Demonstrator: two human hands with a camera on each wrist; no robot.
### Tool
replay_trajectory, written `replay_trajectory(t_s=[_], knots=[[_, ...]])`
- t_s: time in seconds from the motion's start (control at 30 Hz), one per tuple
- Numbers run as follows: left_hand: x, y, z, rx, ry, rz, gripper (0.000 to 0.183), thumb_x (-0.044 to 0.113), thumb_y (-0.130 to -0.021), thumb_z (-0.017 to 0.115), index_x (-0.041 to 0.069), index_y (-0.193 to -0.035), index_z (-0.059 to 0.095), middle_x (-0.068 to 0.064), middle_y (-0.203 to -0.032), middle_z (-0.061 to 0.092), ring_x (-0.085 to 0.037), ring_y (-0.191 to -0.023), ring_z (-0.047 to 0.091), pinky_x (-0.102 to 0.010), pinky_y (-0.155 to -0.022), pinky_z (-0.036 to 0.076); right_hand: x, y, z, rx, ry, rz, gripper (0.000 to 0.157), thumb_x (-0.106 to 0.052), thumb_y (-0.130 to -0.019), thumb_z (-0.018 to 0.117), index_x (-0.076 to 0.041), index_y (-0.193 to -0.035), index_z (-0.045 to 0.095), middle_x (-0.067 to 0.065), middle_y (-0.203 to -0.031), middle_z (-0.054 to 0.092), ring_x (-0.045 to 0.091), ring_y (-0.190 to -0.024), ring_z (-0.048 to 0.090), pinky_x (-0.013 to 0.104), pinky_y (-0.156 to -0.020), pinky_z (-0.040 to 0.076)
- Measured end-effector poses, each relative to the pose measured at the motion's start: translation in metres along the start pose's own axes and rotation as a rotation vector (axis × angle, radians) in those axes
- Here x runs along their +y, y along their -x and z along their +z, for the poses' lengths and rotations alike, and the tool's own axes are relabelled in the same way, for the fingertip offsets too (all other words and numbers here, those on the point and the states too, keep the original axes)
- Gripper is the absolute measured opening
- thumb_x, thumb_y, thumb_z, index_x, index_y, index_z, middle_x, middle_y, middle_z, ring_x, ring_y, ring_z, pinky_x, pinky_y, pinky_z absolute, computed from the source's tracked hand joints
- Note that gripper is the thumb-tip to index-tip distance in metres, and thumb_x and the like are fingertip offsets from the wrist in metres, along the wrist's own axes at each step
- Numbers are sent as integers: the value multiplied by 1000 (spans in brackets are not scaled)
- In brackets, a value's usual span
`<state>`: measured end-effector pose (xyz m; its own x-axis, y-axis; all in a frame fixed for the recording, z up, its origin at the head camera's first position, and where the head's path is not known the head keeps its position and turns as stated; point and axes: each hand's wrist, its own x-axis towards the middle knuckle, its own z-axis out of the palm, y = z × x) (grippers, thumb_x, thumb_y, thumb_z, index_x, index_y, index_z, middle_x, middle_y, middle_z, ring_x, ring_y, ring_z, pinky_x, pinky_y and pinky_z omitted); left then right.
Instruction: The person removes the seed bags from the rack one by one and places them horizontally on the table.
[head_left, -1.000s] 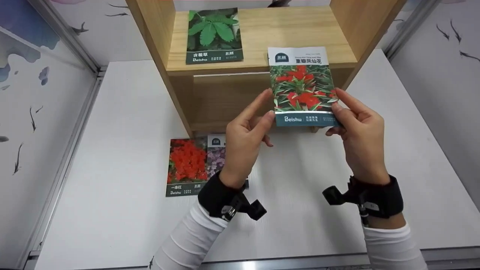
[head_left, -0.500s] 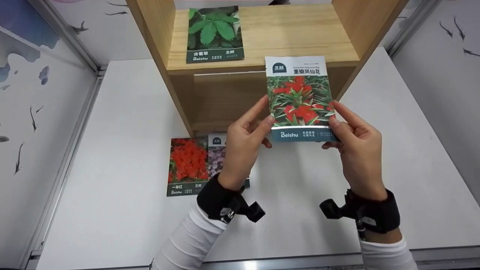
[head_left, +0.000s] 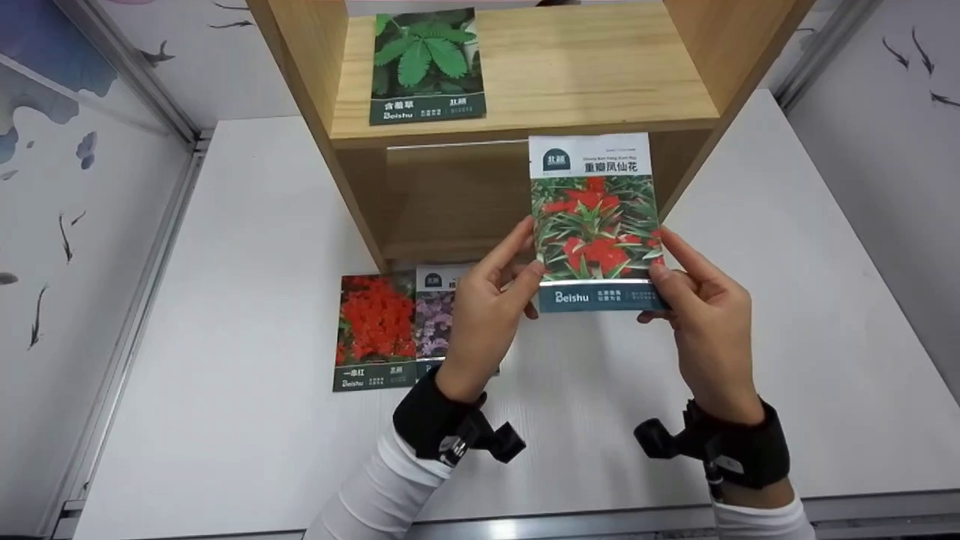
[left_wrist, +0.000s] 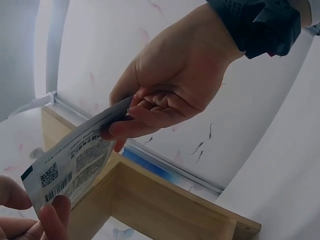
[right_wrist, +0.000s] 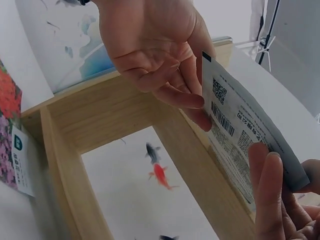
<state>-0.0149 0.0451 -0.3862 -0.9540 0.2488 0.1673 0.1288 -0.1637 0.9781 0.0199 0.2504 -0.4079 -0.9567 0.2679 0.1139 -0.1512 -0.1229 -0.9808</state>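
Both hands hold up a seed packet [head_left: 592,225] with red flowers on its front, in front of the wooden shelf. My left hand [head_left: 487,315] pinches its left edge between thumb and fingers. At the right edge, my right hand [head_left: 705,322] grips it the same way. The left wrist view shows the printed back of the packet [left_wrist: 75,160], with a QR code and barcode, and my left hand [left_wrist: 175,75] on one side of it. In the right wrist view my right hand [right_wrist: 160,55] holds the barcode end of the packet [right_wrist: 235,125].
A green-leaf packet [head_left: 427,64] lies on the upper board of the wooden shelf [head_left: 585,67]. On the white table [head_left: 225,315], a red-flower packet [head_left: 375,322] lies beside a purple-flower packet [head_left: 433,322], which my left hand and wrist partly cover. Printed walls stand at both sides.
Both hands have brought the red-flowered packet down and back toward me, away from the upper shelf board. Their grip stays the same. The other packets have stayed in place.
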Motion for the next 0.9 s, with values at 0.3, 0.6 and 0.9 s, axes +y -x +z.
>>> replay_trajectory(t_s=[0.3,0.6,0.9], knots=[[-33,5,-10,3,-86,-83,47,7,-89,52,10,-134,41,-6,-114,53,-32,-68,49,-35,-57,47,30,5,-6,-43,145,58,52,-19,-85,62,-8,-132,44,21,-86,64,24,-64,61,27,-56,51],[-83,9,-24,-58,-188,-134,45,22,-91,51,24,-135,39,3,-100,56,-21,-71,55,-38,-59,46,62,10,-13,-97,316,96,52,-25,-86,59,-12,-134,42,18,-84,64,25,-65,60,28,-60,51],[-100,16,-36,-130,-264,-209,48,33,-91,50,23,-136,38,4,-92,58,-16,-65,55,-31,-50,45,86,18,-16,-85,360,174,51,-28,-84,62,-17,-131,46,13,-94,64,22,-68,59,30,-60,51]])
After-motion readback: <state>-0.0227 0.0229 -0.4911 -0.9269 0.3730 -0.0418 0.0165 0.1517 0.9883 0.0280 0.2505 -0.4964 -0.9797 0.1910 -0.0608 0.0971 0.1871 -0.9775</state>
